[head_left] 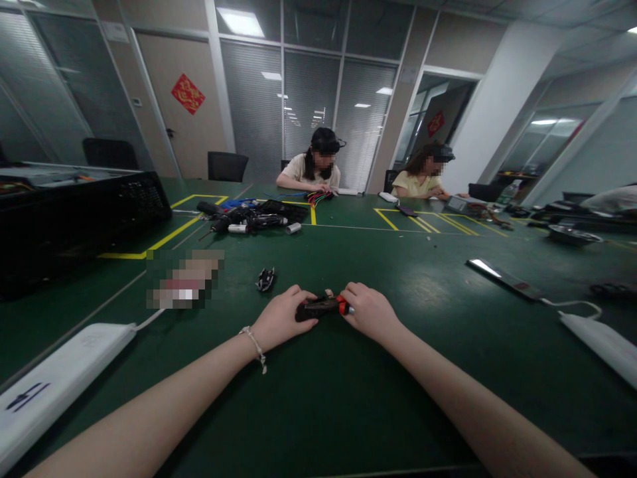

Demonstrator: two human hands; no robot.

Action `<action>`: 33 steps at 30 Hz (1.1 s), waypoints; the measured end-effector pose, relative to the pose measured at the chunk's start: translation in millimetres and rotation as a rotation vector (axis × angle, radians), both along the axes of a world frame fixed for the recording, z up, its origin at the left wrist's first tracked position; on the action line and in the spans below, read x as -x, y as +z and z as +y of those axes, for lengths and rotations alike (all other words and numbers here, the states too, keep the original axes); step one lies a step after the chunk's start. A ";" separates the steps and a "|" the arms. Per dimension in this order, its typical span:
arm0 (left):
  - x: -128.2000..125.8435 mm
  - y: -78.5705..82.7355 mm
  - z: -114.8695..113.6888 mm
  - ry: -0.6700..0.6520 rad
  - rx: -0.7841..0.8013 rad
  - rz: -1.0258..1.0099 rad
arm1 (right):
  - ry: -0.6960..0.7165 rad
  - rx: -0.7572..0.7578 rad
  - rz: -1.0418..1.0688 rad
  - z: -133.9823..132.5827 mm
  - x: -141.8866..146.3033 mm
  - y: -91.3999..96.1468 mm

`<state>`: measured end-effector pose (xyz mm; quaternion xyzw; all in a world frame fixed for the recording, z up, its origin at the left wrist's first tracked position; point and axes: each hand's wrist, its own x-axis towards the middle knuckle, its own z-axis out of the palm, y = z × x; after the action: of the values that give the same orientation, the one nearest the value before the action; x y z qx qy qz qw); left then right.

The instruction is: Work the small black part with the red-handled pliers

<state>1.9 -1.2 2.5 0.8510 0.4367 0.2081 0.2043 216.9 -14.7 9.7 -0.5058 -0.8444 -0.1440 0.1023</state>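
Observation:
Just above the green table (318, 385), both hands meet around a small dark object in the head view. My left hand (283, 317), a bracelet on its wrist, is closed on the left end of a black part (318, 307), thumb and fingers around it. My right hand (369, 311) is closed on a red-handled tool (342, 305) that touches the black part's right end. The fingers hide most of the tool, so its kind does not show. A small black-and-silver piece (266, 279) lies beyond my left hand.
A pile of black parts and cables (249, 216) lies farther back. A large black case (79, 226) stands at left. White power banks (74, 372) lie at both sides, a phone (502, 279) at right. Two people (313, 166) sit across the table.

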 end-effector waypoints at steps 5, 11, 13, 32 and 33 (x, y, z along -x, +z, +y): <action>-0.2 0.3 -0.7 0.004 0.006 0.003 | 0.005 0.000 0.004 0.4 0.8 -1.4; -0.2 -0.7 -0.5 -0.005 -0.014 0.009 | 0.004 0.005 0.003 0.7 0.4 -1.2; -0.1 -0.8 -0.6 -0.003 -0.028 0.016 | 0.005 0.006 -0.005 0.7 0.2 -0.4; 0.9 -2.3 0.3 -0.010 -0.017 -0.001 | 0.007 -0.001 0.002 -0.4 1.1 1.2; 1.0 -2.6 0.4 -0.011 -0.021 -0.002 | 0.007 -0.001 0.002 -0.4 1.0 1.1</action>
<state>0.9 -0.8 -0.1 0.8553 0.4297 0.2125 0.1968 215.9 -15.1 10.8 -0.5029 -0.8460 -0.1434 0.1039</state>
